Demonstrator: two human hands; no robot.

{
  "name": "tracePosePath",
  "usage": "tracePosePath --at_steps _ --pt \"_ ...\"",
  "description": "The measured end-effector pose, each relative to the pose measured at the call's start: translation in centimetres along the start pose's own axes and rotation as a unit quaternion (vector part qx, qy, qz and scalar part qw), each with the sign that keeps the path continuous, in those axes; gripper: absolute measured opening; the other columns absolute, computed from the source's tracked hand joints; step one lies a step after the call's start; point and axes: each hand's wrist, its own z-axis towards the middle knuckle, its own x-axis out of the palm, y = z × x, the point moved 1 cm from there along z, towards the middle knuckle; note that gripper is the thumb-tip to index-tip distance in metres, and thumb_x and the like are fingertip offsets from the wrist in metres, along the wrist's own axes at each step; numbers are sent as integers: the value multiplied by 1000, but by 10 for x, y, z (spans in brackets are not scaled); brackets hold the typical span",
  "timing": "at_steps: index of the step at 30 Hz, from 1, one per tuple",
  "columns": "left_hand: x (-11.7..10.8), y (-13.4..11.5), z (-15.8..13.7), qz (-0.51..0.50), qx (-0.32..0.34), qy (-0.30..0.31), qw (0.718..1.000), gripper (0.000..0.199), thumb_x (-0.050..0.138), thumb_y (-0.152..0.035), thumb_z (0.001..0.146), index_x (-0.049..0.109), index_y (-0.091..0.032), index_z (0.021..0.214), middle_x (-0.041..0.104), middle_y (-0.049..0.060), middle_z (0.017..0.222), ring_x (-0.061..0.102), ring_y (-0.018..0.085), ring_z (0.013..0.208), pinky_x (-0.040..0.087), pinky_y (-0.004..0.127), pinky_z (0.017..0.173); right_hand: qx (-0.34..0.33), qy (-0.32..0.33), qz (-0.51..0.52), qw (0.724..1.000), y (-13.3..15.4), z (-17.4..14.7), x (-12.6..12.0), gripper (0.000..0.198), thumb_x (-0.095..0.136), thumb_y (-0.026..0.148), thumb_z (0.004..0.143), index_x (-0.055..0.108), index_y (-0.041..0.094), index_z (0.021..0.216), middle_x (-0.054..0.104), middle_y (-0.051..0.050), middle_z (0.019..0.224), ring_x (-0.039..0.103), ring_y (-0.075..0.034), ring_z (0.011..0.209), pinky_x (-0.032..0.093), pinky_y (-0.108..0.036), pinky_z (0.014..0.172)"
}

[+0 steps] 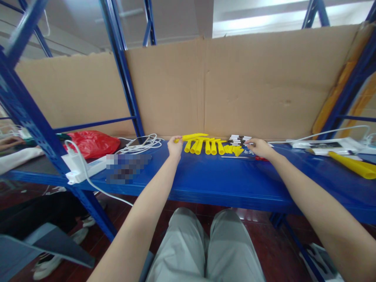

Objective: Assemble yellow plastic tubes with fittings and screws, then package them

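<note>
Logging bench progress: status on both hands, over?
Left hand touching a yellow cone. Right hand at black-and-white strips. Upright-bench clutter: white cables off left.

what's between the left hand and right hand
Head view, from the left hand to the right hand: yellow tubes, then small yellow pieces, with black-and-white strips behind and a thin tool in front.

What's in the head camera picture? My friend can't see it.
A person's left hand holds a yellow cone at a blue table, and the right hand is by black-and-white strips. Between the hands lie more cones and small yellow pieces. Cardboard stands behind; a red bag lies at the picture's left.
</note>
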Motion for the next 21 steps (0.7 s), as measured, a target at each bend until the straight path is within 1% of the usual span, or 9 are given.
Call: tracePosePath --at_steps 1,3,6,8,11,15,18,21 --pt "2 -1 -2 -59 -35 14 998 15 56 -11 77 66 -15 87 70 6 90 71 16 84 57 30 83 2 4 10 1000 3 0 0 27 57 17 79 76 20 98 77 -6 87 70 -20 74 55 -31 78" --pt "5 -5 -8 -137 -69 57 986 9 60 -9 76 65 -14 82 69 4 85 70 13 77 58 29 81 -1 10 34 999 9 -1 2 26 56 17 81 75 19 98 77 -6 88 70 -20 74 56 -32 78" --pt "9 -12 -17 -177 -79 130 972 9 67 -7 74 66 -13 79 70 3 83 71 13 76 59 30 81 -16 11 89 996 19 0 6 21 58 16 81 74 18 94 77 -7 93 71 -21 78 56 -35 79" --pt "10 -16 -21 -190 -82 171 963 11 71 -7 73 69 -13 82 72 4 88 72 15 79 60 33 84 -20 20 148 989 27 1 10 16 60 18 82 73 18 92 76 -8 96 72 -21 80 57 -35 80" --pt "11 -21 -26 -208 -80 209 952 19 75 -8 73 72 -13 92 74 7 95 73 19 88 59 37 90 -4 49 243 969 40 -1 16 13 62 26 87 71 17 90 76 -9 97 73 -19 78 58 -34 78" --pt "12 -25 -31 -226 -86 234 942 30 75 -8 74 74 -14 103 75 6 96 73 20 93 58 36 93 43 79 330 940 56 -7 21 14 61 30 90 67 18 95 75 -7 86 73 -17 73 59 -30 73" --pt "12 -26 -33 -221 -73 241 942 45 75 -9 74 69 -16 118 74 2 96 73 17 90 59 36 92 85 79 384 916 62 -11 23 14 63 24 89 65 19 101 74 -6 84 73 -16 71 60 -29 72" --pt "13 -28 -37 -166 -14 274 947 61 74 -11 75 59 -19 134 73 1 103 72 18 93 58 38 92 108 67 442 888 63 -11 24 21 64 13 83 63 19 103 74 -6 90 72 -15 71 60 -31 77"
